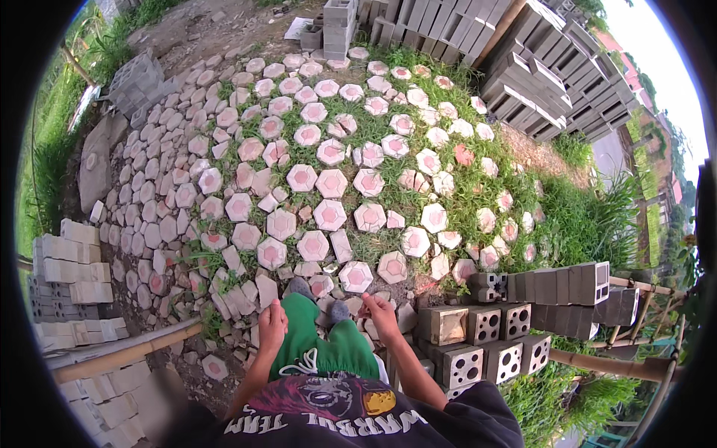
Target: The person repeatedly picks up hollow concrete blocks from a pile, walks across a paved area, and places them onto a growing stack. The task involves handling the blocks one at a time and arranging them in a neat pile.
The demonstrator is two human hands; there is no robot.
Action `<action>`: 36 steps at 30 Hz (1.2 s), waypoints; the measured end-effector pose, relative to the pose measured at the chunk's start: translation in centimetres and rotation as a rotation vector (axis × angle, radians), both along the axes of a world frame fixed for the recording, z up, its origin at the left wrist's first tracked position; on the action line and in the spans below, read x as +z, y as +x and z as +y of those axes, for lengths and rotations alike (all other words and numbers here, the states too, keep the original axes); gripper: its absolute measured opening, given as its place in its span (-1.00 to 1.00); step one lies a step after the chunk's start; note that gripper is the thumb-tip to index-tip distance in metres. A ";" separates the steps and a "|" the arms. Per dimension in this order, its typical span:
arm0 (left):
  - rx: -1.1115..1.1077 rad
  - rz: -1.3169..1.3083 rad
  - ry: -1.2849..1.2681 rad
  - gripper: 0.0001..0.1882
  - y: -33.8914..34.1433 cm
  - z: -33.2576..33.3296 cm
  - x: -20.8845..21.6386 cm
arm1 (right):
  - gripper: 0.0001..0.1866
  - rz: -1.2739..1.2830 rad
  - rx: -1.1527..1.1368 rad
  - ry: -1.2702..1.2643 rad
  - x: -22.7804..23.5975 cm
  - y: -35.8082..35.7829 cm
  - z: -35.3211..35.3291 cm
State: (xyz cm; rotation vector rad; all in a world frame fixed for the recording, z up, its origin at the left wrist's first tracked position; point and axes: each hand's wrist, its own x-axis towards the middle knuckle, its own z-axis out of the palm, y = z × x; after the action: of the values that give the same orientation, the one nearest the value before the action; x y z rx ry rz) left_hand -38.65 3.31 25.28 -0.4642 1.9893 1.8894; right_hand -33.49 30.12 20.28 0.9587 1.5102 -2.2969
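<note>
My left hand [273,325] hangs by my left thigh, its fingers curled into a loose fist with nothing visible in it. On the other side, my right hand [379,315] is also curled, thumb against the fingers, and no object shows in it. Between them are my green shorts [317,340]. Below both hands lie hexagonal paving stones with pinkish centres. The closest whole one is a hexagonal paver [355,277] just beyond my right hand. Past my left hand lies a flat grey stone piece [266,290].
Hexagonal pavers [329,214] spread over grass ahead, with broken pieces among them. Hollow concrete blocks [457,366] are stacked at my right, more grey blocks [523,89] at the far right. Pale bricks [75,261] and a bamboo pole [127,358] stand at left.
</note>
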 end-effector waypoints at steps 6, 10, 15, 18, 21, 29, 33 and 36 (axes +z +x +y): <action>0.215 0.100 -0.042 -0.61 -4.5 -4.3 1.0 | -0.76 0.100 0.155 -0.006 0.5 -8.4 -1.7; 0.365 0.131 0.012 -0.78 -8.6 -6.1 1.2 | -0.82 0.131 0.201 0.035 2.6 -15.2 -4.6; 0.344 0.289 0.105 -0.81 -15.6 -9.3 -0.8 | -0.88 0.164 0.183 0.024 4.5 -24.1 -8.2; 0.315 0.315 0.146 -0.77 -20.4 -10.4 -0.2 | -0.87 0.199 0.206 0.061 5.5 -29.0 -9.8; 0.271 0.333 0.168 -0.75 -24.9 -10.1 1.2 | -0.83 0.209 0.206 0.053 5.7 -33.1 -11.1; 0.189 0.309 0.051 -0.78 -35.3 -6.6 -0.8 | -0.82 0.228 0.376 0.146 5.6 -41.2 -9.2; 0.262 0.298 0.037 -0.78 -40.1 -2.2 -2.2 | -0.78 0.259 0.457 0.153 5.0 -47.3 -5.0; 0.360 0.320 0.108 -0.80 -44.2 1.8 -1.9 | -0.77 0.274 0.525 0.221 5.8 -52.8 -1.5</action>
State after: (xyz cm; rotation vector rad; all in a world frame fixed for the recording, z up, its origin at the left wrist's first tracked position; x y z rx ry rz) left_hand -82.84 5.14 23.39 -0.5486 2.0924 2.4100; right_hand -86.32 28.61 26.09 0.2368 1.8802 -1.9590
